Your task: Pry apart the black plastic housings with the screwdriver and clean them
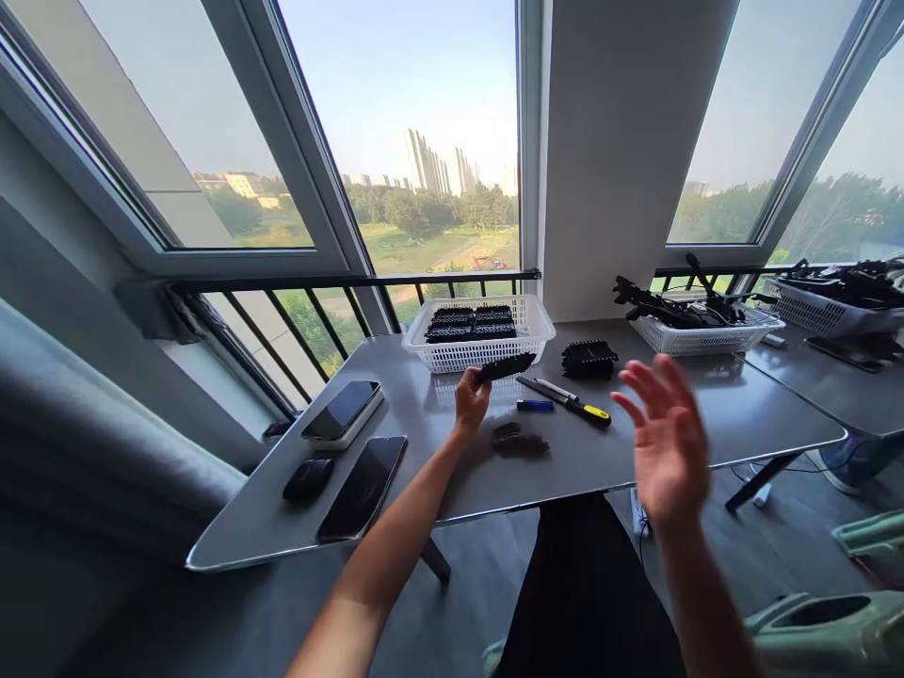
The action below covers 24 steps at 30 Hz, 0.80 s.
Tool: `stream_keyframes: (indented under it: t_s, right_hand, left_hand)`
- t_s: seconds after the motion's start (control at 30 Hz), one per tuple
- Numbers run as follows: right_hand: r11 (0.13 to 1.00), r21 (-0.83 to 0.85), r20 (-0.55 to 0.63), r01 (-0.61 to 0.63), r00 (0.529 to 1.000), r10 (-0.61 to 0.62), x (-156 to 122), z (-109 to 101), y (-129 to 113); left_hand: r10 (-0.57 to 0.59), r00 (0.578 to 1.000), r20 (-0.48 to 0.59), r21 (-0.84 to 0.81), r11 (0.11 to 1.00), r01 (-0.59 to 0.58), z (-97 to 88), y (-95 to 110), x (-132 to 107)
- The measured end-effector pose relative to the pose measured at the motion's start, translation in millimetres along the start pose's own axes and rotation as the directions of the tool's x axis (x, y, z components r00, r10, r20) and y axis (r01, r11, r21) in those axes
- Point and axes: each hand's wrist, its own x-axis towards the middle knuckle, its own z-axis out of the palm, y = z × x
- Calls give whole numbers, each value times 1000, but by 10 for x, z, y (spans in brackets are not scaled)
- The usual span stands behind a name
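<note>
My left hand [471, 396] is closed on a flat black plastic part [506, 366], held just above the grey table [424, 471] in front of a white basket [480, 331] that holds more such black parts. My right hand [668, 438] is raised in the air to the right, fingers spread and holding nothing, slightly smeared by motion. Between the hands lie a yellow-handled screwdriver [573, 405], a small blue item [535, 405], a knife-like tool [545, 386] and a few dark small pieces [519, 441]. A stack of black parts [589, 358] stands behind the tools.
Two phones [363, 485] [343, 410] and a black mouse [308, 478] lie on the table's left. Further white baskets of black gear [706, 320] [833, 297] stand at the right, one on a second table. Windows and a black railing [353, 281] run behind.
</note>
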Motion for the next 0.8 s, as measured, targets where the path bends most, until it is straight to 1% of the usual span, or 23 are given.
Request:
stream_keyframes:
  t_s: [0.03,0.07,0.1,0.17,0.23,0.27,0.3,0.37,0.43,0.47,0.57,0.63,0.7,0.73,0.8]
  right_hand:
    - [997,21,17,-72,997,71,54,47,79]
    - [984,41,32,-174,984,173,119,103,187]
    - [955,57,44,-291,956,289,192,166,317]
    - [862,72,53,-501,865,498,352,299,599]
    - [819,84,98,-568,822,561,504,425,844]
    - [798,89,129,-596,801,584,569,478,938]
    - [781,89,168,-619,782,601,626,525,1013]
    - [745,85,245,-662,738,628,717,593,1118]
    - [722,85,289,-687,711,642,786,635,1193]
    - [717,91,292,-691,707,644,814,650,1229]
    - [721,130,258,-681,725,638,869,688,1347]
    - [731,168,225,-661,748,625,866,717,1431]
    - [740,209,195,-639,769,609,832,745,1510]
    - [744,228,182,-629,778,602,808,756,1545]
    - [749,259,161,-610,792,589,761,766,1599]
  left_hand:
    - [35,999,2,18,999,-35,2,34,-12]
    - [71,997,9,34,997,-71,6,71,-26]
    - [109,994,22,47,993,-110,9,111,-40]
    - [180,982,52,70,981,-183,16,187,-68]
    - [249,967,60,102,962,-254,19,246,-92]
    - [301,951,72,137,941,-308,19,266,-101]
    - [334,938,86,162,925,-344,17,279,-108]
    - [357,929,103,195,908,-370,12,288,-112]
    - [324,942,88,198,921,-335,8,280,-105]
    - [298,952,71,190,933,-306,8,272,-97]
    - [179,983,45,110,977,-183,13,233,-69]
    - [20,998,62,-15,1000,-19,21,201,-54]
    - [-143,984,111,-141,977,158,29,171,-47]
    - [-196,971,136,-181,959,219,32,160,-46]
    - [-255,951,177,-228,929,292,30,148,-45]
